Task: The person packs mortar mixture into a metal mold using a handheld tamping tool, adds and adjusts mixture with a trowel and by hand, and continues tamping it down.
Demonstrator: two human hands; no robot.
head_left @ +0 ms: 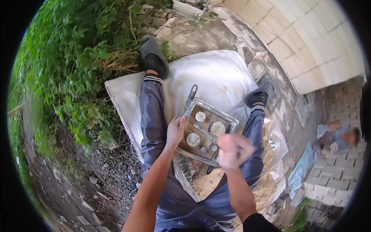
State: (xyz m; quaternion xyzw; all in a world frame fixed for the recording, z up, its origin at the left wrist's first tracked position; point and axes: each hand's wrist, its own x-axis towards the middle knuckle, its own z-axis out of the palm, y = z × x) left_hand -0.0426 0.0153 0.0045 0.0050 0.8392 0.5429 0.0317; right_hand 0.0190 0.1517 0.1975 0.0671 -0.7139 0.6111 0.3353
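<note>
Between my legs lies a rectangular metal frame (216, 106), tilted in view and filled with brown, sand-like material (188, 124). Several round, silvery pieces (193, 139) of different sizes are set in its surface. My left hand (176, 132) is closed on the frame's left edge, the fingers partly hidden. Over the lower right corner my right hand (233, 150), smeared by motion, is closed around a slim, pointed metal tool (204, 131). The tool's tip lies over the middle of the fill; its handle is hidden in the hand.
A white woven sack (210, 71) is spread under the frame and my legs. Loose tan material (266, 181) lies by my right leg. Green plants (77, 69) grow at left. A tiled wall (309, 42) stands at right, near another person (337, 136) and a blue sheet (300, 170).
</note>
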